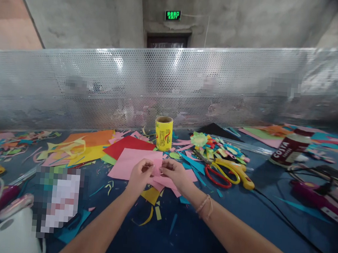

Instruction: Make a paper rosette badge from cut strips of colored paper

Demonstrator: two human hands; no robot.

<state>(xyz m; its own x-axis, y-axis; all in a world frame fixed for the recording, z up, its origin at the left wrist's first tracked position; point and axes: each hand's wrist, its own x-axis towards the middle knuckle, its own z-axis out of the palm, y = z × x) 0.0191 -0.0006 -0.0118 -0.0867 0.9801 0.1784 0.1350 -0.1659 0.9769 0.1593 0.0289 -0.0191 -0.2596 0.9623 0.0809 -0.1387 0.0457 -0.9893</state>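
Note:
Between my two hands is a small piece of pink paper (157,169), pinched at its sides. My left hand (142,173) has its thumb and fingers closed on the left edge. On the right edge, my right hand (174,174) is closed the same way, a thin band around its wrist. Larger pink sheets (125,162) lie under and beside the hands, with a red sheet (129,145) behind them. A yellow cardboard-cored roll (163,136) stands upright just beyond. To the right lie red-handled scissors (219,178) and yellow-handled scissors (230,168).
A yellow glue gun (245,175) trails a black cord. Paper scraps and flowers (225,148) are heaped behind it. A Costa bottle (291,148) stands at right near a purple glue gun (321,201). Orange paper (94,139) lies left; a perforated metal panel (172,87) closes off the back.

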